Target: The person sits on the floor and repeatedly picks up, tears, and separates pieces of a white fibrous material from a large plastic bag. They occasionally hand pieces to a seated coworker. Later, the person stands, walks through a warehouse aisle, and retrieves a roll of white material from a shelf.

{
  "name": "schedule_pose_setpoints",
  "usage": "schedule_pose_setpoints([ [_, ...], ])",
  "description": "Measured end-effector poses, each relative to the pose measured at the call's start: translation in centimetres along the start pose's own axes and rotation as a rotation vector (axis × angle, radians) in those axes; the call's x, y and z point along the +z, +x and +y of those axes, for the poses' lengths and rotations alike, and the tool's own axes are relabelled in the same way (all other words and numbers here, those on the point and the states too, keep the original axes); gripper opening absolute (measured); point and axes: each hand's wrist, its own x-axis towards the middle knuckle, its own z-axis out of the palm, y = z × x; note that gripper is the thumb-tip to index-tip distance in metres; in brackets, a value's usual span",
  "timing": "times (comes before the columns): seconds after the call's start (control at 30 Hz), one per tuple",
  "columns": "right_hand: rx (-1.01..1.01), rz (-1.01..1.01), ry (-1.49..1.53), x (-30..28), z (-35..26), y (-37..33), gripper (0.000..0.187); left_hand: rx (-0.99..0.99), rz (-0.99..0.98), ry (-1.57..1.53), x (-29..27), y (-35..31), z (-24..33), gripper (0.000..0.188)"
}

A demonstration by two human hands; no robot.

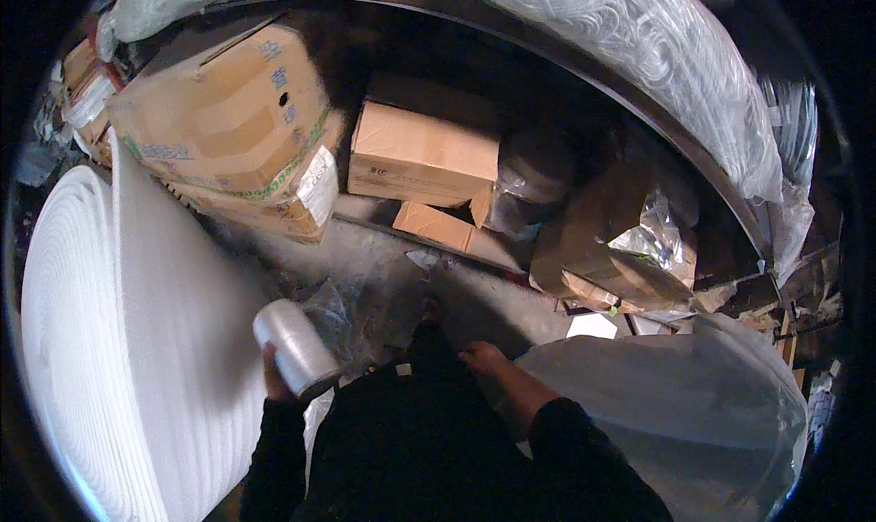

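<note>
Low and left of centre, the left hand (274, 376) is clamped on a white spool (294, 347), held upright above the floor. The right hand (485, 358) rests on a large clear plastic bag (675, 412) at lower right, its grip seemingly loose; nothing looks wrapped or tied yet.

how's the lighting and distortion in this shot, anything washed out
Head view: dim overall, black fisheye corners; shelf edge bows strongly; big foam roll is the brightest area, nearly washed out; white spool in the left hand looks slightly soft.
</note>
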Motion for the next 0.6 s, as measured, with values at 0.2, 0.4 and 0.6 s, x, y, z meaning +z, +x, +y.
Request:
schedule_pose_setpoints([
  [0.2,0.014,-0.014,-0.006,-2.3,-2.1,2.1,0.045,0.26,0.163,0.074,0.0,-3.5,1.1,0.086],
  [0.4,-0.018,-0.045,0.093,-2.9,-1.5,6.6,0.043,0.24,0.345,0.095,0.8,-1.8,-0.1,0.081],
  [0.6,0.063,0.005,0.305,-2.1,0.0,10.2,0.042,0.085,0.323,0.266,3.3,5.1,-0.1,0.078],
])
